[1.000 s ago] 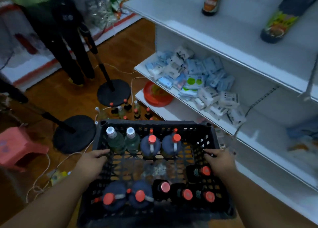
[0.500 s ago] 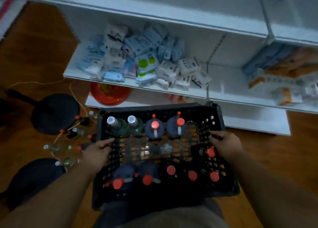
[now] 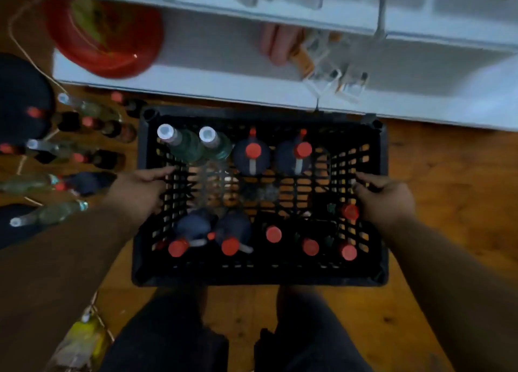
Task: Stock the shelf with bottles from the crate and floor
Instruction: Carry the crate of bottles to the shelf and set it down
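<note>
While both hands are holding the black crate (image 3: pixel 260 270) by its side walls, the load is hanging just in front of the bottom shelf (image 3: pixel 196 88), which is running across twelve o'clock. The left hand (image 3: pixel 137 192) is curling its fingers through the lattice at nine o'clock of the crate, and the right hand (image 3: pixel 384 197) is hooking the wall at three o'clock; both are clamped on the plastic, not on any bottle.

Inside, two clear white-capped bottles (image 3: pixel 179 144) and two dark red-capped jugs (image 3: pixel 252 155) are standing along the far wall, while more red-capped bottles (image 3: pixel 273 234) are lining the near wall. Loose bottles (image 3: pixel 50 214) are lying on the wooden floor at nine o'clock, beside a red bowl (image 3: pixel 106 38) sitting at eleven o'clock on the shelf.

Whether the crate is touching the floor cannot be told. The step in hand seems to be setting it down close to the shelf. Doing that well means keeping it level so the upright bottles are not toppling, lowering both sides together, and leaving it clear of the floor bottles and the person's feet.
</note>
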Demonstrator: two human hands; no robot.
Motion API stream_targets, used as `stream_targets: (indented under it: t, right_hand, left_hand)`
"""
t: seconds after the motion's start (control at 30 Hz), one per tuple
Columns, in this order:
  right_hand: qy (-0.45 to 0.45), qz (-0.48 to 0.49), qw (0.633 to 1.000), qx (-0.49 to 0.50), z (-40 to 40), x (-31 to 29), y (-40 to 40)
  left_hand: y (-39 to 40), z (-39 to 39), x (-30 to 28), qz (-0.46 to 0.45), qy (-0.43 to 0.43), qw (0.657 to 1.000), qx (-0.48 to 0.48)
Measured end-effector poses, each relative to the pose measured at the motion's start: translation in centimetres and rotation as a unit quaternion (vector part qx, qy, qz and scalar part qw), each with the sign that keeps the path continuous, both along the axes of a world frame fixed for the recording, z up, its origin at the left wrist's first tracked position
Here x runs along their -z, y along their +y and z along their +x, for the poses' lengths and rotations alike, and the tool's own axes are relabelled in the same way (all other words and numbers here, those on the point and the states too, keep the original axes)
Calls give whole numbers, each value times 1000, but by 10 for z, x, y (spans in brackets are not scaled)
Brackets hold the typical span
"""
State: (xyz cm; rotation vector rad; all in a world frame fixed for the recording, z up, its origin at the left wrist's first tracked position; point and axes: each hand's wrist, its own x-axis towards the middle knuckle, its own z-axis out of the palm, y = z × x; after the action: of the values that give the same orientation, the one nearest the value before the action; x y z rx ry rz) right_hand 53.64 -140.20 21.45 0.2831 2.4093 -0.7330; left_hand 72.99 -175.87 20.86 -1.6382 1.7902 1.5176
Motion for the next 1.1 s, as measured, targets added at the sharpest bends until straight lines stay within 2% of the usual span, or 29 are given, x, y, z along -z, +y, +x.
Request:
stream_targets:
  t: [0.23,0.4,0.67,1.1]
  right_hand:
    - [-15,23,999,28,-8,140,20]
    - [-24,20,999,34,-24,205,22]
    - [0,-2,1000,21,-60,250,-3]
    - [36,-26,999,7,-112,263,-36]
  left_hand:
    - [16,-23,140,-1,-40,999,12]
    - [12,-50,208,21,-34,999,21]
    - [-11,-83,240,-1,-16,999,37]
    - [-38,-115,255,-28,-5,999,27]
